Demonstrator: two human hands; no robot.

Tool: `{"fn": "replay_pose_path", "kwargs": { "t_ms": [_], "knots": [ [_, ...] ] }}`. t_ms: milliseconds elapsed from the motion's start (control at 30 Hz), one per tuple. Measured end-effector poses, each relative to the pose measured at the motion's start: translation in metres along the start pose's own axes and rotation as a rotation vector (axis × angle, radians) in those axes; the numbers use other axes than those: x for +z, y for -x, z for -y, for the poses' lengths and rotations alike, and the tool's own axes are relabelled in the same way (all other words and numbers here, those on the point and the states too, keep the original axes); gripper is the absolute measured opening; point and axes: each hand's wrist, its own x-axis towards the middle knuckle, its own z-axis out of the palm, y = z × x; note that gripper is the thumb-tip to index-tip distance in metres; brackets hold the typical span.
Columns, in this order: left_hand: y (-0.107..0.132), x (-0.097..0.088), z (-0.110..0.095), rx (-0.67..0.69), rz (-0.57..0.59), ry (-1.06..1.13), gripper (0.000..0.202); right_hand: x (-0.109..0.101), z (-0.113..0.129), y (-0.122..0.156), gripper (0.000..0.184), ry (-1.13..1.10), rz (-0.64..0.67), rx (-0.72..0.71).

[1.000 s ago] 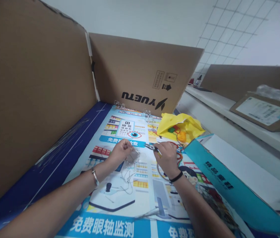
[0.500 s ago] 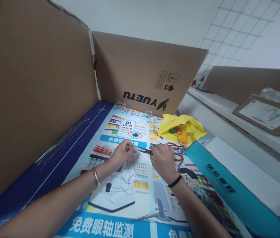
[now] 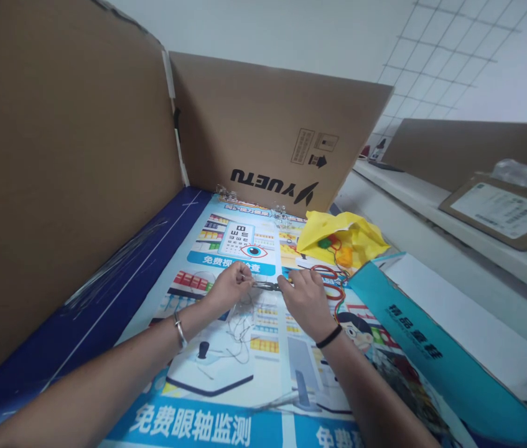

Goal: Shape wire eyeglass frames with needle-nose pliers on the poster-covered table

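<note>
My right hand [image 3: 307, 303] is closed around a pair of needle-nose pliers [image 3: 267, 285], whose dark jaws point left. Fingers pinched, my left hand [image 3: 231, 284] holds a thin wire right at the tips of the jaws. The held piece is small and mostly hidden by the fingers. Below the left hand, a loose tangle of thin wire [image 3: 241, 326] lies on the printed sheet [image 3: 270, 348]. Red-handled scissors [image 3: 338, 292] lie just beyond the right hand, partly covered by it.
A yellow bag [image 3: 361, 233] with green and orange yarn stands behind the right hand. To the right is a teal box [image 3: 407, 330]. Cardboard panels [image 3: 244, 124] wall off the back and left. Long thin wires [image 3: 118, 264] lie along the left side.
The plier jaws have come together and now meet the left fingertips; before, they were apart. My right hand has shifted slightly left and the view has moved a little.
</note>
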Motion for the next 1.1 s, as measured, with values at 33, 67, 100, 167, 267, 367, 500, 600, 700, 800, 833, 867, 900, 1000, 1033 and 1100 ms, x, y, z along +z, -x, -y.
{"fn": "replay_pose_path", "kwargs": {
  "t_ms": [33, 67, 100, 167, 267, 367, 500, 600, 700, 800, 833, 867, 900, 1000, 1033, 1100],
  "knots": [
    [0.000, 0.000, 0.000, -0.009, 0.004, 0.008, 0.016, 0.000, 0.000, 0.000, 0.015, 0.004, 0.001, -0.002],
    [-0.001, 0.000, 0.000, -0.018, 0.005, 0.016, 0.016, -0.001, 0.000, 0.000, 0.015, 0.006, 0.003, -0.004],
    [-0.001, 0.001, -0.001, -0.027, 0.005, 0.023, 0.016, -0.001, -0.001, 0.000, 0.014, 0.006, 0.003, -0.006],
    [-0.001, 0.000, -0.002, -0.029, 0.008, 0.031, 0.017, -0.001, -0.001, 0.000, 0.013, 0.007, 0.003, -0.008],
    [-0.002, -0.001, -0.003, -0.012, 0.032, 0.039, 0.019, -0.002, -0.001, 0.000, 0.012, 0.013, 0.003, -0.014],
    [-0.001, -0.002, -0.005, -0.026, 0.057, 0.067, 0.021, -0.003, -0.001, 0.000, 0.011, 0.020, 0.004, -0.015],
    [0.000, -0.003, -0.008, -0.047, 0.069, 0.090, 0.021, -0.005, 0.000, -0.001, 0.011, 0.019, 0.009, -0.011],
    [0.000, -0.003, -0.009, -0.050, 0.066, 0.092, 0.020, -0.005, 0.001, -0.002, 0.010, 0.003, 0.021, -0.009],
    [0.000, -0.004, -0.010, -0.045, 0.068, 0.099, 0.019, -0.005, 0.001, -0.002, 0.007, -0.010, 0.033, -0.007],
    [0.000, -0.004, -0.010, -0.042, 0.066, 0.102, 0.018, -0.003, 0.002, -0.002, 0.007, -0.017, 0.040, -0.004],
    [0.000, -0.004, -0.011, -0.044, 0.066, 0.104, 0.017, -0.003, 0.003, -0.002, 0.007, -0.019, 0.043, -0.002],
    [0.000, -0.004, -0.011, -0.047, 0.069, 0.106, 0.017, -0.002, 0.003, -0.001, 0.007, -0.022, 0.045, 0.000],
    [0.000, -0.005, -0.011, -0.051, 0.071, 0.110, 0.017, -0.002, 0.003, -0.001, 0.009, -0.024, 0.046, 0.001],
    [0.000, -0.005, -0.011, -0.062, 0.073, 0.126, 0.019, 0.000, 0.004, 0.000, 0.011, -0.026, 0.046, 0.010],
    [0.000, -0.005, -0.011, -0.065, 0.070, 0.129, 0.020, 0.000, 0.004, 0.000, 0.011, -0.028, 0.046, 0.012],
    [0.001, -0.004, -0.012, -0.065, 0.071, 0.130, 0.020, 0.001, 0.005, 0.000, 0.012, -0.035, 0.047, 0.016]
  ]
}}
